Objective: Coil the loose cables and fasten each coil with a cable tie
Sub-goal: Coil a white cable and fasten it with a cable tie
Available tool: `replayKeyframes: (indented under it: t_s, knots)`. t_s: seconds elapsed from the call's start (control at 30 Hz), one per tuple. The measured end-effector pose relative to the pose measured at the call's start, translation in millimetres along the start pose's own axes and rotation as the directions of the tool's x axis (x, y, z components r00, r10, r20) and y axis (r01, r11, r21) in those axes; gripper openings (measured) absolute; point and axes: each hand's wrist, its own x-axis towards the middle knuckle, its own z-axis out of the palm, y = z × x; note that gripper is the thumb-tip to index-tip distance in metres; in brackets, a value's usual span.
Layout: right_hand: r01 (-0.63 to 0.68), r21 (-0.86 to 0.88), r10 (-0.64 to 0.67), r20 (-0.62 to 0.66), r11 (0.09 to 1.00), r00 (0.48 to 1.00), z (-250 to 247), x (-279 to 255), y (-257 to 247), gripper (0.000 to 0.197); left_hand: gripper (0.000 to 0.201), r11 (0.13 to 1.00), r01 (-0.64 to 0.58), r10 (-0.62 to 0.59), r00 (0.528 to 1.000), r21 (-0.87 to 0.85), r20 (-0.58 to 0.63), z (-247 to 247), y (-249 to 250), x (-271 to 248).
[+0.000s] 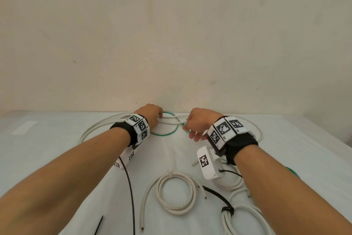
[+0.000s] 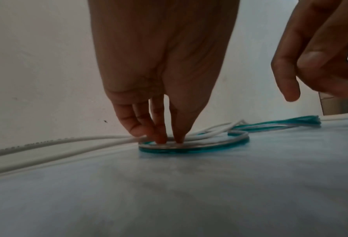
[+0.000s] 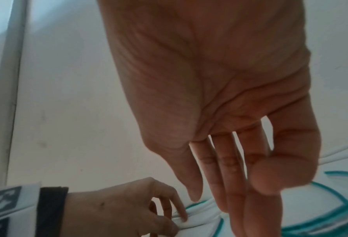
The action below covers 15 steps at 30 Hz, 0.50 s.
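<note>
A loose white cable (image 1: 95, 127) sweeps along the back of the table and crosses a thin green cable loop (image 1: 164, 134). My left hand (image 1: 152, 117) points its fingertips (image 2: 161, 139) down and pinches the white cable (image 2: 53, 141) where it lies over the green loop (image 2: 193, 150). My right hand (image 1: 196, 126) hovers just right of it, with its fingers (image 3: 225, 184) nearly straight and nothing in them. More green cable (image 3: 343, 208) lies under the right hand. A black cable tie (image 1: 99, 225) lies at the front left.
A white coil (image 1: 176, 193) fastened with a white tie lies at the front centre. Another white coil (image 1: 245, 221) with a black tie (image 1: 227, 210) lies at the front right. A wall stands right behind the table's back edge (image 1: 57, 112).
</note>
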Motion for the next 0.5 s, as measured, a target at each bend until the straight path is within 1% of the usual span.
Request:
replayKeyframes:
  t_s: [0.1, 0.17, 0.27, 0.33, 0.4, 0.43, 0.5]
  knots:
    - [0.014, 0.042, -0.014, 0.006, 0.999, 1.000, 2.4, -0.5, 0.9, 0.028, 0.016, 1.000, 0.010, -0.009, 1.000, 0.019, -0.027, -4.6, 0.8, 1.3]
    - [0.012, 0.071, -0.013, 0.023, 0.997, 1.000, 5.6, -3.4, 0.7, 0.029, 0.012, 1.000, -0.002, 0.002, 1.000, 0.030, 0.009, -8.4, -0.8, -0.5]
    - [0.005, 0.128, -0.010, 0.038, 0.992, 0.999, 9.7, -11.6, -1.0, 0.031, 0.019, 0.998, 0.007, -0.010, 0.999, 0.056, 0.051, -7.8, -4.3, -7.1]
    - [0.004, 0.165, -0.012, 0.048, 0.986, 0.999, 12.0, -18.4, -2.9, 0.031, 0.020, 0.998, 0.025, -0.027, 0.999, 0.063, 0.024, -5.9, -6.3, -12.9]
    - [0.012, 0.201, -0.021, 0.046, 0.979, 0.999, 12.7, -24.7, -4.6, 0.033, 0.019, 0.999, 0.009, -0.009, 1.000, 0.036, 0.004, -10.8, -9.0, -18.0]
    - [0.018, 0.226, -0.026, 0.036, 0.974, 0.999, 12.9, -27.5, -4.8, 0.037, 0.017, 1.000, -0.009, 0.009, 1.000, 0.004, -0.015, -17.4, -10.4, -21.1]
    - [0.034, 0.306, -0.033, -0.006, 0.951, 0.999, 11.6, -31.8, -5.9, 0.047, 0.010, 0.995, -0.051, 0.042, 0.995, -0.091, -0.091, -40.4, -11.9, -29.7]
